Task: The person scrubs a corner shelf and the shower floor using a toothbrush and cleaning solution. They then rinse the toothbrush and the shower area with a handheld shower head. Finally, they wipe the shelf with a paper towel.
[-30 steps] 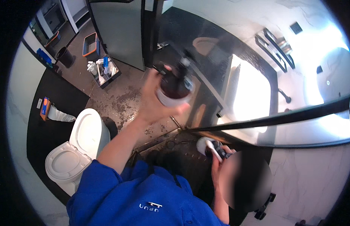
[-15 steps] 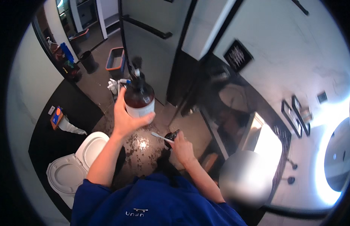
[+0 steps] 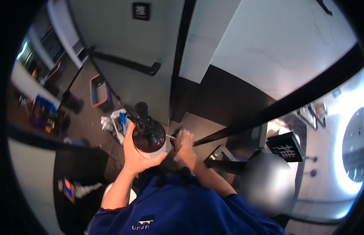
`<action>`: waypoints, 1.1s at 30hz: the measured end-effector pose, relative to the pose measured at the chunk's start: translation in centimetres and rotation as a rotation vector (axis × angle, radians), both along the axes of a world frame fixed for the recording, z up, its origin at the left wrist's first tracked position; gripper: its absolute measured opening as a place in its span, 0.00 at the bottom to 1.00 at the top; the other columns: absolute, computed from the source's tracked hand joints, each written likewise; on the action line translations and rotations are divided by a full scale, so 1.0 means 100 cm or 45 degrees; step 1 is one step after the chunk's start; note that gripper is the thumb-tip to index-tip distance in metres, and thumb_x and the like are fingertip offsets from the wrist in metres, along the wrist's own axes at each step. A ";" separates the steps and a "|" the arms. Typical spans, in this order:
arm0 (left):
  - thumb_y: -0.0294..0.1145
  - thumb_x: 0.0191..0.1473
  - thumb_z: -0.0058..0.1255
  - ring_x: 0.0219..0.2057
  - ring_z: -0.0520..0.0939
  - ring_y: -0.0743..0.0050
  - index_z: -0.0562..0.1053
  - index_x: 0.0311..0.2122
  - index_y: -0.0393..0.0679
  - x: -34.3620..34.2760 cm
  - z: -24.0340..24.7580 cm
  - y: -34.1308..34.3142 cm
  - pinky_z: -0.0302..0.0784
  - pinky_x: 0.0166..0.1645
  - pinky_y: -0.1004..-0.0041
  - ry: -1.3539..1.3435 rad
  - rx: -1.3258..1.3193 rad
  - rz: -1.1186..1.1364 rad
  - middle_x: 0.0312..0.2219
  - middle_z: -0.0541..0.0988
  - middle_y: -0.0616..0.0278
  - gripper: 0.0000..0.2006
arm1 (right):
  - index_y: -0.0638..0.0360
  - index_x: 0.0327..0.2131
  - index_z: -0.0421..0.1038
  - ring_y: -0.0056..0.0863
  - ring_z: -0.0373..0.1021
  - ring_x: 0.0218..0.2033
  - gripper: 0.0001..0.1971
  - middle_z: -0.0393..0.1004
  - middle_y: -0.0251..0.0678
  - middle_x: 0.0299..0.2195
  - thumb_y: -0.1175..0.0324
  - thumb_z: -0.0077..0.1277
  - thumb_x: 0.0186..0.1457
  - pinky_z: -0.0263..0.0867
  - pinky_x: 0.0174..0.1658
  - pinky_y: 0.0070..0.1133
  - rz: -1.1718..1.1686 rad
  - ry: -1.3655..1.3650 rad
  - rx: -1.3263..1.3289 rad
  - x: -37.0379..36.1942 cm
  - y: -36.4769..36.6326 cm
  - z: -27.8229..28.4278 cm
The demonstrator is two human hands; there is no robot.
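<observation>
My left hand [image 3: 135, 154] is wrapped round a large brown pump bottle [image 3: 149, 138] with a pale label and a black pump top. The bottle stands upright in front of my chest. To its right, my right hand [image 3: 184, 143] is closed, lower down. From its fingers a thin white stick [image 3: 171, 136] points left towards the bottle. A dark rounded object [image 3: 175, 141] shows beside those fingers, mostly hidden by them, so its kind cannot be told.
Ahead is a grey door panel [image 3: 123, 35] with a black bar handle [image 3: 127, 64]. A black-framed door edge [image 3: 275, 111] slants across the right. Cleaning bottles [image 3: 114, 122] and an orange-rimmed tub [image 3: 99, 91] are on the floor, ahead left. A lit round mirror [image 3: 352, 145] hangs far right.
The view has shifted forward towards the doors, and the toilet has slid mostly behind my left arm. Both hands keep hold of their things; the right hand's stick is now more hidden.
</observation>
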State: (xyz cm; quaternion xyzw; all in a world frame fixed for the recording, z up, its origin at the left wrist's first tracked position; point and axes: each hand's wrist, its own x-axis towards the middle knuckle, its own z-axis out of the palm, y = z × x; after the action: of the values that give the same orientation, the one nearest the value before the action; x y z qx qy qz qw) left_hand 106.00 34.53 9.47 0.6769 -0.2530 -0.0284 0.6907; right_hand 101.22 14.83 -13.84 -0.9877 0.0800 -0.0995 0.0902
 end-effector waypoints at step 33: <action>0.34 0.32 0.75 0.44 0.81 0.67 0.65 0.55 0.39 0.191 -0.039 -0.087 0.76 0.53 0.69 0.226 0.219 -1.608 0.43 0.76 0.57 0.42 | 0.76 0.45 0.68 0.57 0.66 0.45 0.25 0.69 0.59 0.45 0.58 0.58 0.58 0.65 0.49 0.44 -1.853 -0.095 0.098 -0.054 0.110 -0.091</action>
State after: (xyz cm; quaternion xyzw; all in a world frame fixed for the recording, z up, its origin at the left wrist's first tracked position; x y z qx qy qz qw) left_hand 125.07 25.87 5.61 0.4456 -0.5414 -0.5056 0.5027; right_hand 95.82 25.86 -22.94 -0.6766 0.7165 -0.1651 0.0386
